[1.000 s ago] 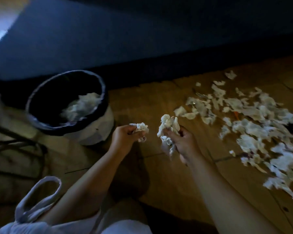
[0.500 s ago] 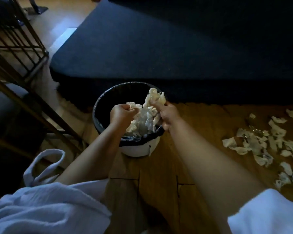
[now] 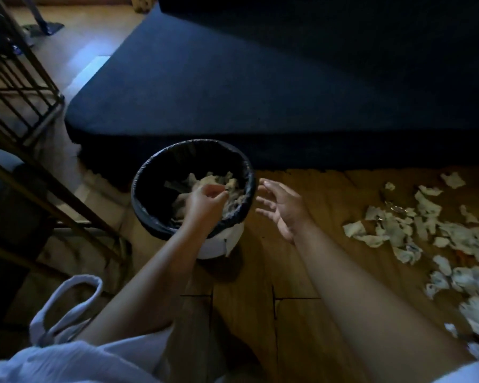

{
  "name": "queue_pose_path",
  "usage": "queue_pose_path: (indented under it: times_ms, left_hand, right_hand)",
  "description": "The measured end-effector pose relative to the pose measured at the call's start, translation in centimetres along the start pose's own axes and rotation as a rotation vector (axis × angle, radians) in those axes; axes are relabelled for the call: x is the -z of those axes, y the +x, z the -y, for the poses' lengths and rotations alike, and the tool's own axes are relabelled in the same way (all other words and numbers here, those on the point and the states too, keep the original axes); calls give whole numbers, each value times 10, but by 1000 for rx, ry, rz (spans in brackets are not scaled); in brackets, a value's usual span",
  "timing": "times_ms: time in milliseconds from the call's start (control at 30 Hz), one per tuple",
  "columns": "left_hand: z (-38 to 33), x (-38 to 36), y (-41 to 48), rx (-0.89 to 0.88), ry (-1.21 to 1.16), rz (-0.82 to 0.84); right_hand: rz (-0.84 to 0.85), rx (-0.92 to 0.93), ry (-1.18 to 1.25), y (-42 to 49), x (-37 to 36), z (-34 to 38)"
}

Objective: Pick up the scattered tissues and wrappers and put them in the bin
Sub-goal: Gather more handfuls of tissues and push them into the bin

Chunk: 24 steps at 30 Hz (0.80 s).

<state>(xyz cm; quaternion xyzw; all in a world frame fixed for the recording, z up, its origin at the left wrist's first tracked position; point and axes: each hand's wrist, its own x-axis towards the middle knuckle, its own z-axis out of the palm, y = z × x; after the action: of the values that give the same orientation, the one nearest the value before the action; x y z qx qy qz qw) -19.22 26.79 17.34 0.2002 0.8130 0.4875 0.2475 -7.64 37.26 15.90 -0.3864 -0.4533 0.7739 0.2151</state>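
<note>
Left hand (image 3: pixel 205 201): over the bin's mouth, fingers curled toward the thumb; whether a scrap is pinched there cannot be told. Right hand (image 3: pixel 281 207): spread wide, empty, just beside the rim. Bin (image 3: pixel 143 217): black-lined, holding crumpled pale tissues (image 3: pixel 233 186). Handling note: open fingers fully above the liner so light scraps drop inside. Scattered tissues (image 3: pixel 398 230): torn, whitish, crumpled, strewn on the wooden floor (image 3: pixel 260 272), well right of the bin.

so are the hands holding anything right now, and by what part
Right hand: nothing, fingers spread beside the bin. Left hand: fingers curled over the bin's tissues; whether they pinch a scrap cannot be told.
</note>
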Motion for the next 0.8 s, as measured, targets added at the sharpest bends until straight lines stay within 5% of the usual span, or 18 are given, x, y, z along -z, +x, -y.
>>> queue_pose_path:
  times_ms: [533,800]
  left_hand:
    - [-7,-309,-222,-152,258,578]
    - [37,-467,-274,-199,515,793]
  right_hand:
    - [-572,-111,-28,-192,386,-95]
    - [-863,-273,-664,-224,565,-155]
